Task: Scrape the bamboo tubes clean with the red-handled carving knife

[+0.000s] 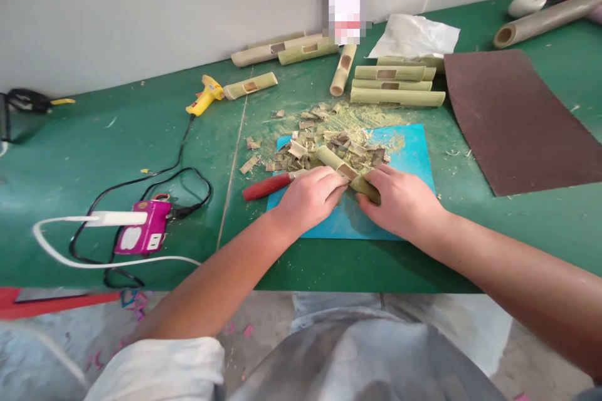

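Observation:
A bamboo tube (330, 158) with a rectangular opening in its side lies slanted over a blue sheet (407, 150). My right hand (397, 200) is wrapped round its near right end. My left hand (313, 197) is closed beside the opening, its fingertips at the tube's edge; what they pinch, if anything, is too small to make out. A red-handled tool (267, 188) lies just left of my left hand, its far part partly hidden by that hand. Bamboo chips (298, 150) and sawdust are heaped behind the tube.
Cut bamboo tubes (397, 98) lie at the back, beside white tissue (414, 36). A brown sheet (522, 125) is on the right. At left are a yellow glue gun (205, 98) and a magenta power strip (145, 227) with cords. A thicker tube (545, 20) sits back right.

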